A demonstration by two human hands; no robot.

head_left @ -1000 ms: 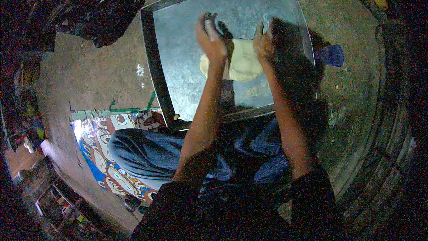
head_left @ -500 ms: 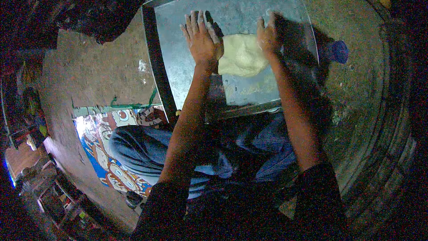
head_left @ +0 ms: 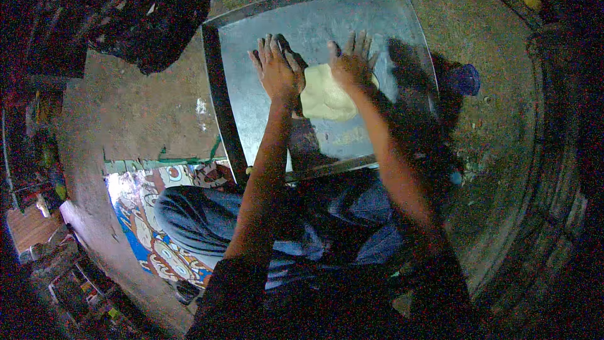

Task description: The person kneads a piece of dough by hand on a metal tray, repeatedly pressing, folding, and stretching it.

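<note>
A flattened, pale yellow lump of dough (head_left: pixel 326 97) lies on a metal-topped board with a dark raised rim (head_left: pixel 221 97). My left hand (head_left: pixel 277 74) rests at the dough's left edge, fingers stretched out and pointing away from me, its thumb side against the dough. Over the upper right part of the dough lies my right hand (head_left: pixel 353 66), flat with fingers spread, hiding that part. Neither hand grips anything.
Right of the board stands a small blue-purple plastic container (head_left: pixel 464 80). A black plastic bag (head_left: pixel 154 34) lies at the upper left on the concrete floor (head_left: pixel 145 107). My jeans-clad legs (head_left: pixel 195 214) fold before the board, beside a colourful cartoon-printed mat (head_left: pixel 167 245).
My right hand has moved left from the dough's right edge onto its top, and its fingers have spread. My left hand stays by the left edge. The whole view has shifted slightly.
</note>
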